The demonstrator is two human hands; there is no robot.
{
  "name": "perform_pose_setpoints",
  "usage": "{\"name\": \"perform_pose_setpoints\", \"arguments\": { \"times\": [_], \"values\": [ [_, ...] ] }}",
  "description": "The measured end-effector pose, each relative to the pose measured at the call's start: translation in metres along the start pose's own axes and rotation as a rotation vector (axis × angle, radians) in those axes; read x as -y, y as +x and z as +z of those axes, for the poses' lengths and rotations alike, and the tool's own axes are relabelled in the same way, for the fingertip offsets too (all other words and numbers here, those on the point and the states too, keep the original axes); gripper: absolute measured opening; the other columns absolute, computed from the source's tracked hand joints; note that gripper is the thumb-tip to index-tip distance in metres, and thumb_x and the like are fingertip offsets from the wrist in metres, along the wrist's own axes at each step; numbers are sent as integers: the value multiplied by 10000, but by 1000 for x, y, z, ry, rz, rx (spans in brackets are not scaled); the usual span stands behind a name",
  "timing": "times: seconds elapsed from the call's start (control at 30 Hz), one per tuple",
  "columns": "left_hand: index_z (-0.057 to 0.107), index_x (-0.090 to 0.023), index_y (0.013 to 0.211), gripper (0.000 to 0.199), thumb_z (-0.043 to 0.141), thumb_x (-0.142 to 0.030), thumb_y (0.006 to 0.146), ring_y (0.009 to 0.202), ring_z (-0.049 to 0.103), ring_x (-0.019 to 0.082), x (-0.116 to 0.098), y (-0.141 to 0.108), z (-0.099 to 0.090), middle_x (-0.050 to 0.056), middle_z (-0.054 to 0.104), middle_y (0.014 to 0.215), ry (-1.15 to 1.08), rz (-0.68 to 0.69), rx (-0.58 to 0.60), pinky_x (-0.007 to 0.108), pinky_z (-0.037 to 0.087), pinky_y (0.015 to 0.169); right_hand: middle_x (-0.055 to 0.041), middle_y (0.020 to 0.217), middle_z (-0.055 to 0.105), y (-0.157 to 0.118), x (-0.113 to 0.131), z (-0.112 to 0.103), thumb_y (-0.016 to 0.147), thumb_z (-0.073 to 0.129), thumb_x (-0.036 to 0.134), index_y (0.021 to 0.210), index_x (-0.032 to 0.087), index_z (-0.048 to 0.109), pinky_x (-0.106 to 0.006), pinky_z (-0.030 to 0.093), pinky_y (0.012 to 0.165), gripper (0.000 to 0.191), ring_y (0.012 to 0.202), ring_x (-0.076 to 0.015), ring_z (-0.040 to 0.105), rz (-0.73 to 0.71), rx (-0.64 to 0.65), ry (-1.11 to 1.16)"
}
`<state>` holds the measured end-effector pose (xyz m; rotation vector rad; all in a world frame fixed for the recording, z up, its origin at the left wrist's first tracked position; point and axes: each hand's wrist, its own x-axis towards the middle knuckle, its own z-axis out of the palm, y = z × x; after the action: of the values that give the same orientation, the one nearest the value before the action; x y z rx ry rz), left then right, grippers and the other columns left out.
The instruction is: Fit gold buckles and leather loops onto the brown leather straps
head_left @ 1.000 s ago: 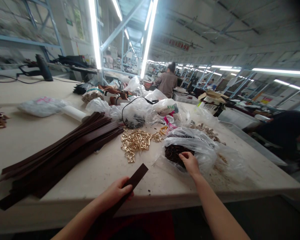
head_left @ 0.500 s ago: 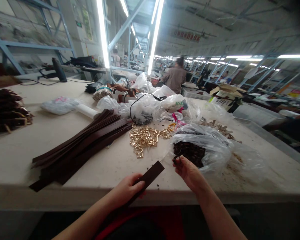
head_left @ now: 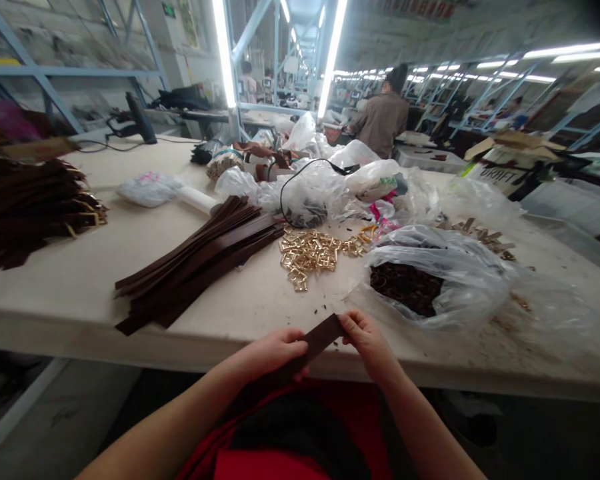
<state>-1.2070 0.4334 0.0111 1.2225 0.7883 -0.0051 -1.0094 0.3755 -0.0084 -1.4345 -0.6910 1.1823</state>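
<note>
Strap, dk brn, flat, straight-edged

Left hand and right hand, both pinching, sit close at lower centre; forearms slant inward from below.

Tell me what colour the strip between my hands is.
The strip is dark brown; the head view shows it best.

Strap: dk brn, plain. Strap pile: likewise dk brn. Buckles: shiny gold. Loops: v. dk brn, nr blk. Plastic bag: clear, whitish. Tabletop: off-wht w/ dk specks. Tube: plain wht. Clothing: red & blk. Metal frame: lt blue. Co-worker's top: grey-brn. Carton flaps: tan. Lettering: blk on whitish.
</note>
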Motion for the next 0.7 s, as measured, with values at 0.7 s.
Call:
{"name": "perform_pose_setpoints", "arguments": {
  "times": [0.7],
  "values": [
    [448,-180,893,183,328,-314,856,446,532,97,5,1,0,-31,575,569,113,-16,155,190,392,450,-29,913,682,-7,-22,11,722,582,486,1029,249,642,-283,451,648,393,769,-171,591,-48,145,-147]
  ]
}}
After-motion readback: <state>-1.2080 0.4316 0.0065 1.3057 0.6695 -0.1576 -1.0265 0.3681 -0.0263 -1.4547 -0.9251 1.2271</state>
